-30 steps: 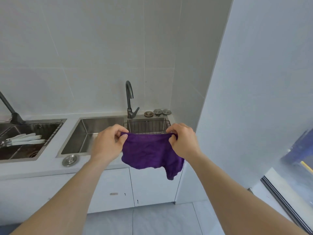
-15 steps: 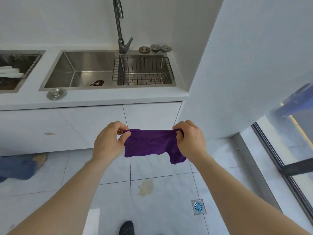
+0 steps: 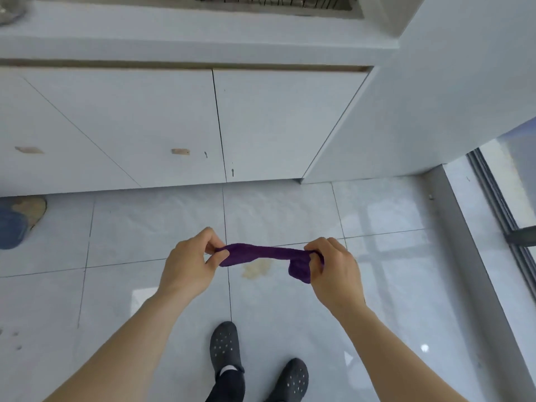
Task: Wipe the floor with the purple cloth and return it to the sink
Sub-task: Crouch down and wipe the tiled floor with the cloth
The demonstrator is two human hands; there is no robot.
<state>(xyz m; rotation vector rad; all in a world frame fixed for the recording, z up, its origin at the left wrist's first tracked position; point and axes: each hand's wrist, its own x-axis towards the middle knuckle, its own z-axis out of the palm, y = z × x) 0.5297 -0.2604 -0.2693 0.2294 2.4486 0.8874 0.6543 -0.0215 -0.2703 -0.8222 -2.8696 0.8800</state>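
Two hands stretch a purple cloth [image 3: 262,253] taut above a tiled floor [image 3: 391,285], seen from the head camera, the only view. The left hand [image 3: 188,266] is closed, thumb and forefinger pinching the cloth's left end; the right hand [image 3: 333,268] is curled shut around the right end, where a loose fold of fabric hangs below the fingers. The cloth is held in the air, clear of the tiles and not yet touching them. Directly beneath it lies a yellowish stain [image 3: 256,269] on the floor, apparently the mark to be wiped. The person stands in dark perforated clogs [image 3: 225,349] facing white cabinet doors [image 3: 284,123], with the counter edge and a sliver of the sink [image 3: 355,13] at the top of the frame. By the look of it, wiping has not begun; the scrubbing and the cloth's return to the sink both remain.
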